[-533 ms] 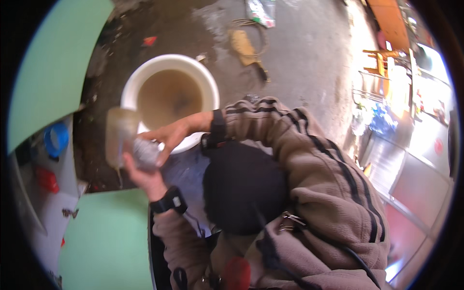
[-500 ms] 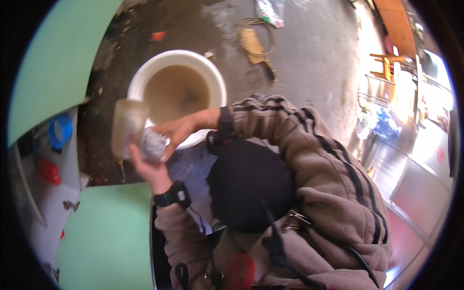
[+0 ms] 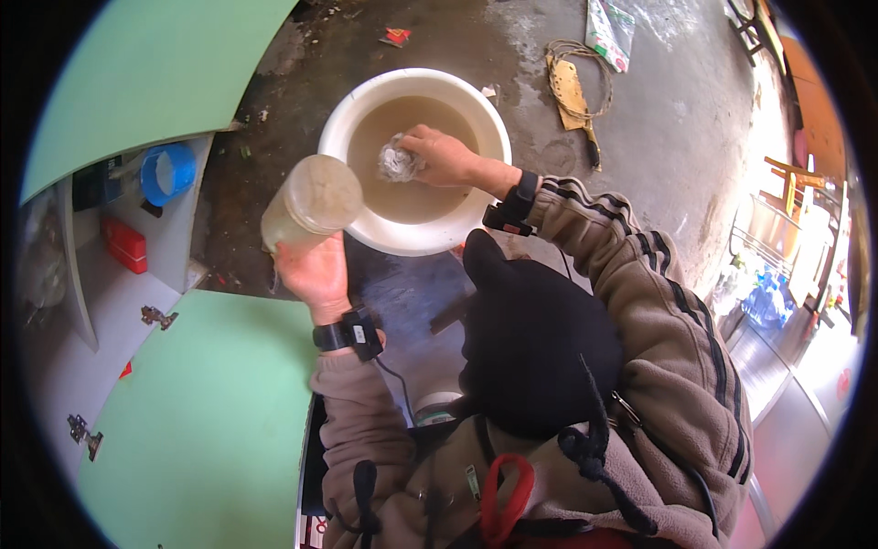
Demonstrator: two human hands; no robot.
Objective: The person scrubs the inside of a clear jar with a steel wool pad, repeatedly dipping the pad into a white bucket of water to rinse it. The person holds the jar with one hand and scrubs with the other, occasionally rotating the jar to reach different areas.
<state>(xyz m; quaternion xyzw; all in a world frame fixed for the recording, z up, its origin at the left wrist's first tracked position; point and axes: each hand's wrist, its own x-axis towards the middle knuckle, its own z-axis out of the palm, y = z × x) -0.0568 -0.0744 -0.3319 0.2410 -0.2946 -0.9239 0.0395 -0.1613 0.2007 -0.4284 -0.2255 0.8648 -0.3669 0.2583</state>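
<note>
My left hand is closed around a cloudy, see-through jar, tilted beside the left rim of a white basin. Between the fingers of my right hand is a crumpled grey-white rag. That hand is over the basin, with the rag at or just above the murky brown water; whether it touches the surface I cannot tell.
To the left a cabinet with green doors stands open, holding a blue container and a red box. On the floor beyond the basin lie a cleaver, a coiled cord and a plastic packet.
My right hand has moved with the rag away from the jar, over the basin. In my left hand the jar has tilted. The whole view has shifted too.
</note>
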